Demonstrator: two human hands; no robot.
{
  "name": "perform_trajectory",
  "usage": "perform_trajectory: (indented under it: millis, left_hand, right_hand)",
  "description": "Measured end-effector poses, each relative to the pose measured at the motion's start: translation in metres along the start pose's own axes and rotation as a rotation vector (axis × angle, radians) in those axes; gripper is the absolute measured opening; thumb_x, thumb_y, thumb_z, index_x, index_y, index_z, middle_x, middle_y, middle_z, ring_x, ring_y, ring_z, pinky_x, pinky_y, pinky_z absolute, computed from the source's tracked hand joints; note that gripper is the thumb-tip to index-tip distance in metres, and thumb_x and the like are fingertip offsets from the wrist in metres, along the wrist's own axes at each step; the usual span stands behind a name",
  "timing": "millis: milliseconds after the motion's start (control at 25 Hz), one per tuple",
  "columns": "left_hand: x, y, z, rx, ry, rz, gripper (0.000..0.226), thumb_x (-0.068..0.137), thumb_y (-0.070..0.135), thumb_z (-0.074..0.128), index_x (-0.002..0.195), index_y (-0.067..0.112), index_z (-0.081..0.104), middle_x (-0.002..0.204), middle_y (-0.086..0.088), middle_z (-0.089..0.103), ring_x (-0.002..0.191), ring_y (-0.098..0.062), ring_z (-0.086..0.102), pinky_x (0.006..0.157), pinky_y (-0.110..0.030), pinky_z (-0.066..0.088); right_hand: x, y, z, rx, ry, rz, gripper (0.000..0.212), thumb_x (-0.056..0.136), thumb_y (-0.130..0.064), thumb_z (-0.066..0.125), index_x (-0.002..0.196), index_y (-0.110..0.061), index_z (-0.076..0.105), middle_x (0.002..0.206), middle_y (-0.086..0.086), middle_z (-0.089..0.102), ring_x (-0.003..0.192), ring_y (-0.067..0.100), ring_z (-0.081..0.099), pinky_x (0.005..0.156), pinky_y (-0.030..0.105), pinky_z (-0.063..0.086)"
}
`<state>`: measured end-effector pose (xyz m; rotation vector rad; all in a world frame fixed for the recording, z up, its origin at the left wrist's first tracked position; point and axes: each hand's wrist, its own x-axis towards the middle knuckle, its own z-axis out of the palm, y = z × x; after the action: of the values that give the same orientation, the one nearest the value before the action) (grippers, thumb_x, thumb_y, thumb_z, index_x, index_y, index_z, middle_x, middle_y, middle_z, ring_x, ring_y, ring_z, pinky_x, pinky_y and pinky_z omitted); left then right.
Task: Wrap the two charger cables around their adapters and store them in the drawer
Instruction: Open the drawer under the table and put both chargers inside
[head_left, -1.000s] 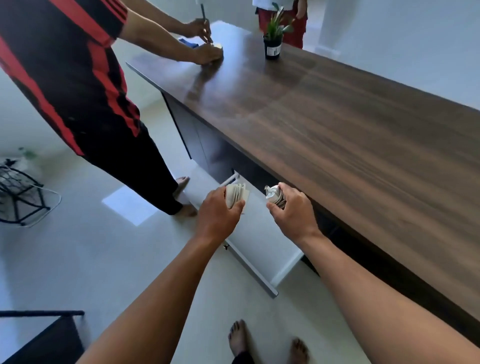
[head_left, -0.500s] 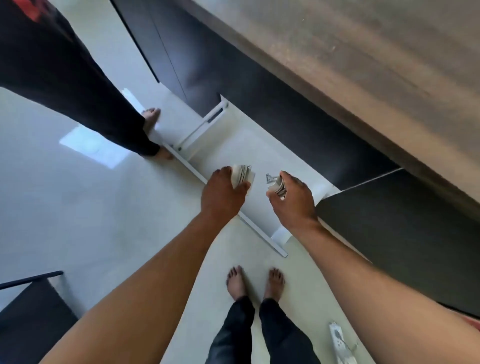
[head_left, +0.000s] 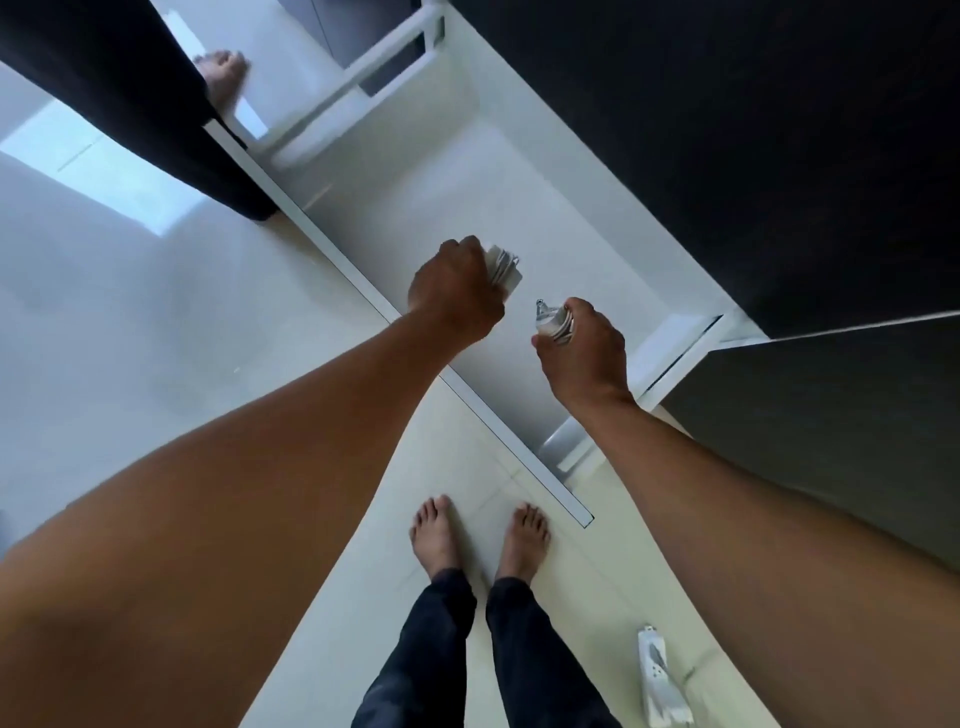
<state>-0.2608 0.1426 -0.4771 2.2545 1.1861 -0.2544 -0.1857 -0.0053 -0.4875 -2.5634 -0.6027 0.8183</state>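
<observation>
Both hands hover over the open white drawer (head_left: 597, 249), left hand (head_left: 452, 291) gripping one cable-wrapped white adapter (head_left: 503, 266), right hand (head_left: 584, 348) gripping the other wrapped adapter (head_left: 555, 321); no writing is legible.

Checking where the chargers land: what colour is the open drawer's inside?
White, seen in the head view: the drawer.
</observation>
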Motion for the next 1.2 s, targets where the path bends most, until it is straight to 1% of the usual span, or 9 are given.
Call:
perform_trajectory:
  millis: [80, 160, 280, 400, 560, 720, 880, 1080, 1200]
  left_hand:
    - [0.018, -0.004, 0.022, 0.016, -0.049, -0.002, 0.041, 0.087, 0.032, 0.072, 0.119, 0.010, 0.059, 0.114, -0.015, 0.065, 0.100, -0.037, 0.066, 0.080, -0.039, 0.054]
    - [0.032, -0.008, 0.041, 0.039, -0.092, -0.007, 0.042, 0.085, 0.026, 0.072, 0.120, 0.008, 0.059, 0.115, -0.016, 0.065, 0.103, -0.038, 0.065, 0.078, -0.036, 0.050]
    - [0.047, -0.010, 0.063, 0.061, -0.131, -0.023, 0.039, 0.085, 0.019, 0.069, 0.120, 0.005, 0.058, 0.119, -0.019, 0.065, 0.107, -0.041, 0.066, 0.078, -0.036, 0.046]
    - [0.062, -0.009, 0.077, 0.051, -0.135, -0.031, 0.036, 0.088, 0.015, 0.062, 0.121, 0.001, 0.054, 0.126, -0.023, 0.064, 0.114, -0.045, 0.064, 0.086, -0.040, 0.048]
    - [0.069, -0.001, 0.081, 0.076, -0.126, -0.012, 0.035, 0.089, 0.014, 0.062, 0.121, 0.001, 0.055, 0.125, -0.022, 0.067, 0.115, -0.042, 0.065, 0.084, -0.037, 0.047]
    - [0.063, -0.003, 0.079, 0.096, -0.145, -0.029, 0.041, 0.087, 0.019, 0.065, 0.123, 0.002, 0.055, 0.126, -0.022, 0.065, 0.116, -0.042, 0.065, 0.082, -0.037, 0.045]
    - [0.043, -0.006, 0.064, 0.131, -0.099, -0.012, 0.041, 0.086, 0.021, 0.067, 0.121, 0.004, 0.055, 0.121, -0.020, 0.062, 0.111, -0.040, 0.063, 0.079, -0.038, 0.044]
    - [-0.009, 0.001, 0.026, 0.189, -0.068, 0.124, 0.041, 0.093, 0.029, 0.064, 0.127, 0.008, 0.057, 0.122, -0.014, 0.063, 0.114, -0.037, 0.061, 0.087, -0.042, 0.050]
    - [-0.041, 0.001, 0.004, 0.251, -0.097, 0.193, 0.045, 0.096, 0.032, 0.061, 0.136, 0.011, 0.057, 0.131, -0.011, 0.063, 0.119, -0.035, 0.061, 0.094, -0.042, 0.049]
  right_hand:
    - [0.013, 0.014, 0.017, -0.025, -0.003, 0.018, 0.040, 0.088, -0.027, 0.075, 0.121, -0.010, 0.061, 0.121, 0.014, 0.070, 0.112, 0.037, 0.062, 0.089, 0.033, 0.045]
    - [0.024, 0.025, 0.029, -0.035, 0.000, 0.040, 0.043, 0.087, -0.027, 0.076, 0.123, -0.009, 0.061, 0.122, 0.015, 0.069, 0.113, 0.037, 0.062, 0.092, 0.035, 0.047]
    - [0.034, 0.038, 0.044, -0.029, 0.008, 0.080, 0.044, 0.085, -0.027, 0.076, 0.123, -0.009, 0.061, 0.121, 0.016, 0.070, 0.112, 0.038, 0.063, 0.092, 0.036, 0.049]
    - [0.042, 0.045, 0.053, -0.023, 0.031, 0.094, 0.041, 0.085, -0.025, 0.072, 0.120, -0.007, 0.062, 0.118, 0.018, 0.069, 0.109, 0.040, 0.063, 0.090, 0.039, 0.051]
    - [0.048, 0.046, 0.057, -0.010, 0.054, 0.099, 0.044, 0.084, -0.023, 0.073, 0.122, -0.007, 0.060, 0.122, 0.018, 0.065, 0.112, 0.040, 0.061, 0.090, 0.040, 0.050]
    - [0.046, 0.042, 0.053, 0.000, 0.026, 0.111, 0.045, 0.084, -0.024, 0.074, 0.123, -0.007, 0.058, 0.124, 0.018, 0.064, 0.114, 0.039, 0.061, 0.090, 0.039, 0.050]
    - [0.034, 0.039, 0.039, -0.018, -0.007, 0.095, 0.055, 0.090, -0.026, 0.074, 0.135, -0.002, 0.052, 0.135, 0.020, 0.061, 0.125, 0.039, 0.057, 0.100, 0.040, 0.046]
    - [-0.007, 0.028, -0.001, 0.024, -0.028, 0.100, 0.061, 0.093, -0.028, 0.073, 0.145, -0.008, 0.048, 0.146, 0.013, 0.057, 0.135, 0.034, 0.052, 0.105, 0.039, 0.043]
    - [-0.041, 0.017, -0.019, 0.036, -0.062, 0.123, 0.066, 0.097, -0.030, 0.068, 0.154, -0.012, 0.039, 0.159, 0.010, 0.047, 0.147, 0.030, 0.042, 0.115, 0.037, 0.036]
